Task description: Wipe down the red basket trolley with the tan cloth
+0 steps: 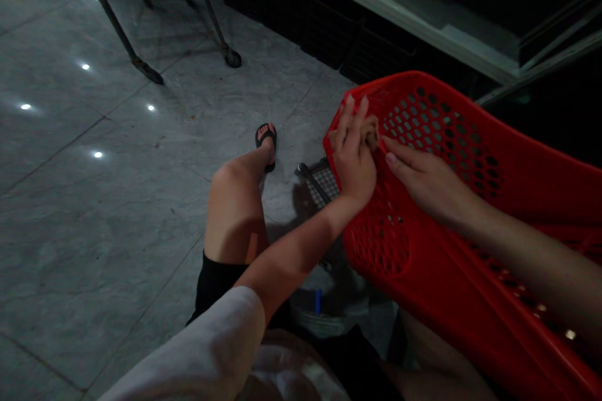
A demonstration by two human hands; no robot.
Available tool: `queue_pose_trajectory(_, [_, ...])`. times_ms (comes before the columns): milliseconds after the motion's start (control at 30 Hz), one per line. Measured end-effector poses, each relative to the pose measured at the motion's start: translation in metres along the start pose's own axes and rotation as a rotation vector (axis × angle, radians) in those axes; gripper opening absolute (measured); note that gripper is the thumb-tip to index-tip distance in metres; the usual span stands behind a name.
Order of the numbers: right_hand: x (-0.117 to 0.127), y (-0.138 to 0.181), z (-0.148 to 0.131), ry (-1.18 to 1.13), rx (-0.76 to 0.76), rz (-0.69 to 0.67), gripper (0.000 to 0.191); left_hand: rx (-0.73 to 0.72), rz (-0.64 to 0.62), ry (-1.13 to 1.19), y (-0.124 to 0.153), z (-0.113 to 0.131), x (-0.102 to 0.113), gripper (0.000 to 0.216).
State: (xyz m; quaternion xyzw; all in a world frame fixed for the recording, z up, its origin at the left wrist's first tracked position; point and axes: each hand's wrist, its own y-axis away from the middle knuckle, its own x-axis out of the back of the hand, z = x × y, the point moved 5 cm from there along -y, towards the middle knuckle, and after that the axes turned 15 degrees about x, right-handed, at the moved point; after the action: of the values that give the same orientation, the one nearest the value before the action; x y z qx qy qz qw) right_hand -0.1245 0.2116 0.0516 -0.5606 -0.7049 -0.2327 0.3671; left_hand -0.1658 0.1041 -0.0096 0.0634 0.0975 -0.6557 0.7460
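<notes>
A red plastic shopping cart basket [451,276] with perforated sides lies tilted across my right. My left hand [355,163] presses a crumpled brown cloth [370,133] against the basket's end, two fingers stretched upward and the others around the cloth. Just right of it, my right hand [423,185] reaches over the basket with thumb and forefinger close together at its rim, near the cloth. What exactly lies between those two fingertips is partly hidden.
Below the basket's end, a dark metal leg [313,183] stands beside a wire mesh [324,178]. A wheeled metal frame [115,22] is on the grey tile floor [94,219] at upper left. Black crates [329,31] line a white shelf edge [399,3]. My sandalled foot [266,141] rests nearby.
</notes>
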Motion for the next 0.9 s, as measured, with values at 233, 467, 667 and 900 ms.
queue_pose_trajectory(233, [-0.007,-0.009,-0.026,0.062,0.075,-0.079,0.048,0.08,0.139,-0.012,-0.071,0.019,0.033,0.051])
queue_pose_trajectory(467, [-0.008,-0.016,-0.03,0.247,0.159,-0.192,0.052,0.123,0.153,-0.137,0.02,-0.001,0.045,0.042])
queue_pose_trajectory(667, [-0.003,-0.003,-0.024,0.5,0.206,-0.311,0.06,0.208,0.248,-0.13,0.043,-0.038,0.051,0.041])
queue_pose_trajectory(900, [0.01,0.028,-0.016,0.687,0.319,-0.409,0.055,0.275,0.279,0.087,-0.047,-0.061,0.06,0.038])
